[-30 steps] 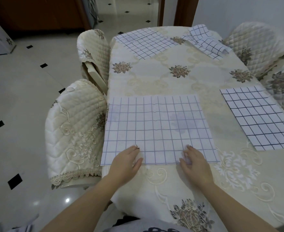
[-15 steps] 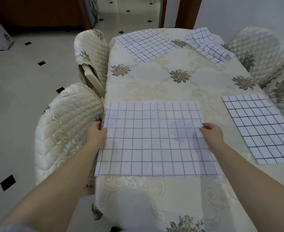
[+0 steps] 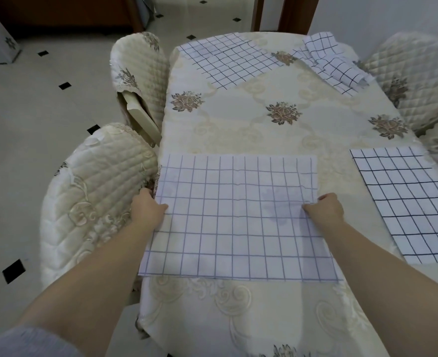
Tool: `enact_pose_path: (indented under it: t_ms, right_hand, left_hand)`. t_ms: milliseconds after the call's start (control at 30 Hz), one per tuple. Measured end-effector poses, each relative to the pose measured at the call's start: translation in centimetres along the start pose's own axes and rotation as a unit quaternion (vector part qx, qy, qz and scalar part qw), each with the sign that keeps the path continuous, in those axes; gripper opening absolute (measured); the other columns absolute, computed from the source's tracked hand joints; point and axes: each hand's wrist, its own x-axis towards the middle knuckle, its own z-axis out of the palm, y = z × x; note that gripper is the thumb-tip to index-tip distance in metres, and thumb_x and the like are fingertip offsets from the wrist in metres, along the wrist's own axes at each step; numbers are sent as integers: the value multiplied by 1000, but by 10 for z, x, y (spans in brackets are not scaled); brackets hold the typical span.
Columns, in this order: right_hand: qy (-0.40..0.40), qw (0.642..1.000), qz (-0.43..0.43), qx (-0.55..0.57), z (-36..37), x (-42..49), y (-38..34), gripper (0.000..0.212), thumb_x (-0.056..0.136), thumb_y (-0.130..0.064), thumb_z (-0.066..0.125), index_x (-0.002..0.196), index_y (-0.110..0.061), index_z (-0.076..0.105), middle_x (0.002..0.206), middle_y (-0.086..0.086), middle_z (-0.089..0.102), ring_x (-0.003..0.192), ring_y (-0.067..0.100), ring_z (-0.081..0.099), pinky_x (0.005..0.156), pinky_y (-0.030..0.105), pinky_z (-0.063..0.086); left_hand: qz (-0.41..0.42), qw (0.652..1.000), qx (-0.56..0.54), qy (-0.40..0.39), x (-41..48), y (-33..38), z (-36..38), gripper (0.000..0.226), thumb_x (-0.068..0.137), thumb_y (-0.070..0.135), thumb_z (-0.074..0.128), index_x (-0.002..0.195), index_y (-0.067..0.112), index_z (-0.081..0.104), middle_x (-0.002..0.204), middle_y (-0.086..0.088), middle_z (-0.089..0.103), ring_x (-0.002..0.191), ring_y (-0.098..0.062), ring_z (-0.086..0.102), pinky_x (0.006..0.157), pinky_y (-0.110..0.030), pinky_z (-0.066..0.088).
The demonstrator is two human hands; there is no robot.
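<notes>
Left grip (image 3: 148,210) and right grip (image 3: 324,210) are pinching opposite edges of the flat cloth (image 3: 238,222), likely squaring it; beyond it a heap (image 3: 333,65) is lying unspread.

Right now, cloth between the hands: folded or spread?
Spread: cloth lies flat on the table; left hand and right hand grip its sides.

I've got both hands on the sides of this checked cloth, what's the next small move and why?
Probably slide the blue-checked cloth a little to the right: the left hand and right hand pinch its side edges, its left edge lies at the table rim, and bare tablecloth shows between it and the black-checked cloth.
</notes>
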Motion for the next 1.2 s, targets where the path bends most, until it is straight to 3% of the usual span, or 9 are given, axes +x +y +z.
enact_pose_path:
  t_ms: [167,267,400,500,667,767,967,1133,1200]
  right_hand:
    - [-8,998,41,-48,2,5,-1,41,70,-38,72,90,-4,61,97,15,65,98,35,58,84,36,49]
    - [5,996,47,-73,-3,-4,-7,40,74,-40,71,91,-10,52,105,15,55,111,36,51,80,34,39]
    - [-9,999,38,-24,-2,1,1,40,64,-30,73,90,-9,51,88,12,58,93,32,63,79,34,50]
    - [-27,998,44,45,-8,-2,2,51,75,-17,77,113,4,50,101,17,55,102,30,58,77,32,47]
    - [-82,981,65,163,-20,-2,2,68,77,-28,79,124,13,51,127,19,55,119,35,53,102,41,44]
    - [-103,964,96,226,-27,1,1,64,81,-32,73,127,7,52,127,11,56,119,30,53,105,39,42]
    - [-127,942,99,293,-46,-10,-16,44,85,-17,70,121,6,58,108,20,65,97,33,64,88,45,54]
    - [-135,919,66,366,-58,-26,-40,30,85,-12,69,111,1,64,104,14,68,86,25,64,72,26,53]
    - [-148,907,66,390,-61,-37,-50,17,85,-12,69,100,-5,65,83,9,64,65,16,55,49,17,48]
  left_hand:
    - [-9,999,-30,10,-5,-1,7,38,83,18,71,112,3,51,103,-12,58,100,-32,55,81,-36,47]
    - [-9,998,-55,4,-5,-1,6,24,83,17,70,97,8,53,88,-6,56,86,-27,54,77,-35,47]
    - [-44,988,-148,7,4,-5,5,12,81,15,66,74,7,61,63,-9,55,66,-26,53,65,-34,47]
    - [-85,975,-203,-10,7,-4,2,17,84,15,66,91,-1,68,63,-9,56,58,-25,51,65,-30,44]
    - [-138,945,-285,-82,11,-1,-12,36,85,17,70,110,-8,62,89,-17,64,82,-31,61,87,-40,52]
    - [-182,909,-338,-161,8,6,-21,30,87,17,69,104,-6,62,87,-17,65,76,-30,63,70,-43,55]
    - [-171,880,-392,-206,-1,26,-31,20,88,16,68,98,0,63,86,-13,66,74,-26,63,66,-38,54]
    - [-147,870,-422,-206,-9,50,-34,22,84,16,72,100,2,65,88,-11,66,74,-23,63,79,-36,54]
    - [-134,862,-441,-210,-14,63,-33,20,83,14,73,97,1,65,89,-10,66,74,-21,59,81,-33,51]
